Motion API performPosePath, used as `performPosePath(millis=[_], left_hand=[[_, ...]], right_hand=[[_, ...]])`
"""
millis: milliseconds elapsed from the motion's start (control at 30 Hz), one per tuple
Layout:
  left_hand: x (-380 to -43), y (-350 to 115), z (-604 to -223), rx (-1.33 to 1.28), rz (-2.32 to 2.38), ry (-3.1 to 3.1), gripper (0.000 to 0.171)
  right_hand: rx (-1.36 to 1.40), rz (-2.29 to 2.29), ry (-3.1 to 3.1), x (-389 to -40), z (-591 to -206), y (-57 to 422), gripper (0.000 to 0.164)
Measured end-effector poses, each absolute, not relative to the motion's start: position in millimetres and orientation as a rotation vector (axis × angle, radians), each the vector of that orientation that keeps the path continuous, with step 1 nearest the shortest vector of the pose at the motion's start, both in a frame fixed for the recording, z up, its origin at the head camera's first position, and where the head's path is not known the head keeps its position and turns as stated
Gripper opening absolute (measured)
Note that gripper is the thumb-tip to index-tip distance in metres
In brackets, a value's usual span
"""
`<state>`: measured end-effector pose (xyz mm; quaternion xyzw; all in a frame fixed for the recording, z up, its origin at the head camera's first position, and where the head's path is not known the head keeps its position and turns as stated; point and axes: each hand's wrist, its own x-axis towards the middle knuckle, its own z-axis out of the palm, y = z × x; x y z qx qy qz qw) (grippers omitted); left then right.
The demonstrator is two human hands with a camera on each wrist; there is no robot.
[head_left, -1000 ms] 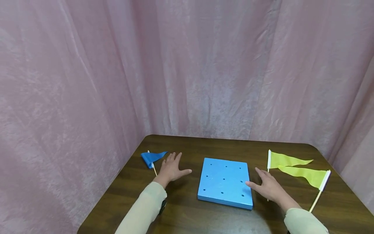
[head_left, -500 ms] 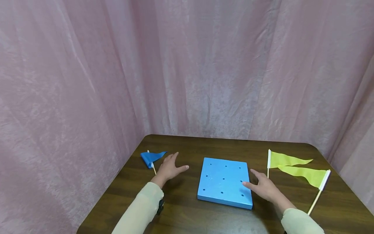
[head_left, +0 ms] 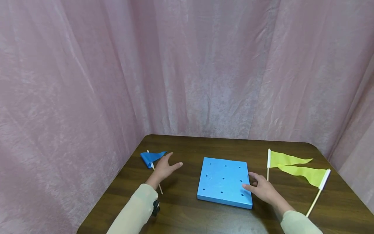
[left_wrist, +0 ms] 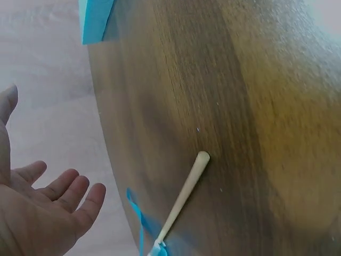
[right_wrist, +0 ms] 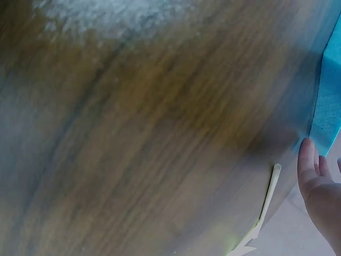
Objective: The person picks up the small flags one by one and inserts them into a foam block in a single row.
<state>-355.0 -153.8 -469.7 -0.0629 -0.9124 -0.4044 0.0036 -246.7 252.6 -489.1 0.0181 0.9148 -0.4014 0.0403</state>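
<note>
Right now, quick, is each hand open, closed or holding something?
Left hand: open, holding nothing, near the blue flag.
Right hand: open, at the right edge of the blue board; whether it touches can't be told.

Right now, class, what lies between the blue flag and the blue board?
In the head view, the left hand, nearer the blue flag; from there to the blue board, only bare table shows.
</note>
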Motion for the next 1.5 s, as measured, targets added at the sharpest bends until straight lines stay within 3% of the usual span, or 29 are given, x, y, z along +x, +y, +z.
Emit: performPosePath(millis=[933, 1500], left_hand=[[-353.3, -211.3, -477.6, 0.075, -1.401, -2.718, 0.077], [-354.1, -219.0, -486.7, 0.262, -1.389, -2.712, 0.064]], right_hand=[[0.043, -1.38, 2.766, -245.9, -500.9, 247.5, 0.065], [0.065, -1.372, 2.724, -244.4, -501.7, 250.5, 0.062]])
